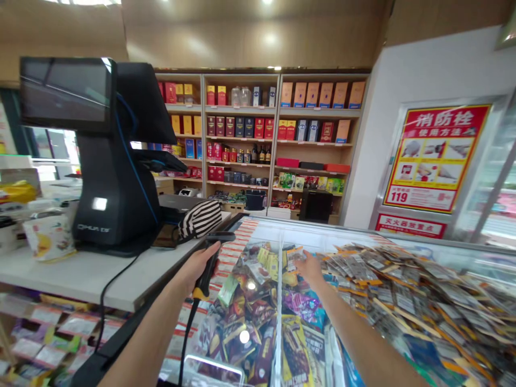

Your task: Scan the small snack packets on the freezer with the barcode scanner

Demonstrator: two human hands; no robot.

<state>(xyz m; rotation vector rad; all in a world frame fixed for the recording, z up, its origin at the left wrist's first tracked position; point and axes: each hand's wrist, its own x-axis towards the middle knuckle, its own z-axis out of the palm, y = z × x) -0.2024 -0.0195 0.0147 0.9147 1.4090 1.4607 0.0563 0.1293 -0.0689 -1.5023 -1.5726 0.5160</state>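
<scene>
My left hand (199,267) is wrapped round the grip of a black handheld barcode scanner (207,277) with a yellow-orange end and a cable hanging down. The scanner's head points right, above the left edge of a glass-topped freezer (279,301). Over the glass, my right hand (309,269) pinches a small snack packet (295,259), pale with orange-brown print. Under the glass lie many wrapped ice creams (245,312). To the right of my right hand, a large heap of grey-and-orange snack packets (403,290) covers the freezer top.
A black point-of-sale terminal (116,177) stands on the white counter (121,277) at left, with a striped pouch (200,219) beside it. Shelves of boxed bottles (242,127) line the back wall. A red fire-hydrant sign (437,156) hangs at right.
</scene>
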